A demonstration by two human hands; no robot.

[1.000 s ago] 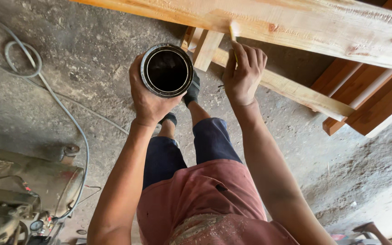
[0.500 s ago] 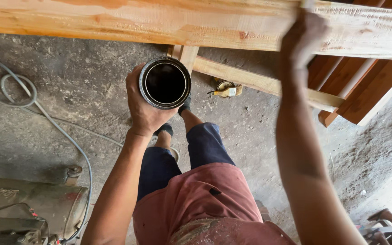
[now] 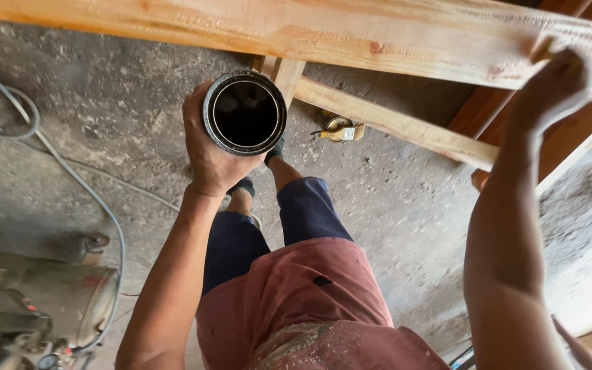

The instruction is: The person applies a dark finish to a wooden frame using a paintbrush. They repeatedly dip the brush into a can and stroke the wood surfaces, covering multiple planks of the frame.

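Left hand (image 3: 210, 147) grips open dark tin (image 3: 244, 113) upright; right hand (image 3: 549, 89) presses brush handle (image 3: 545, 49) against long wooden beam (image 3: 296, 31); concrete floor (image 3: 104, 123) below.

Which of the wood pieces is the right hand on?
The wide pale plank running across the top of the view. The right hand rests on its right end. The narrower rail below it and the reddish boards are untouched.

A black-lined can (image 3: 244, 113) with a pale metallic rim is seen at upper centre. Pale orange-yellow wood with reddish knots is shown on the plank (image 3: 323, 31) across the top. Grey, mottled concrete (image 3: 104, 109) is seen at left. Faded red shorts (image 3: 296, 294), paint-speckled, are worn over dark blue trousers (image 3: 310, 209).
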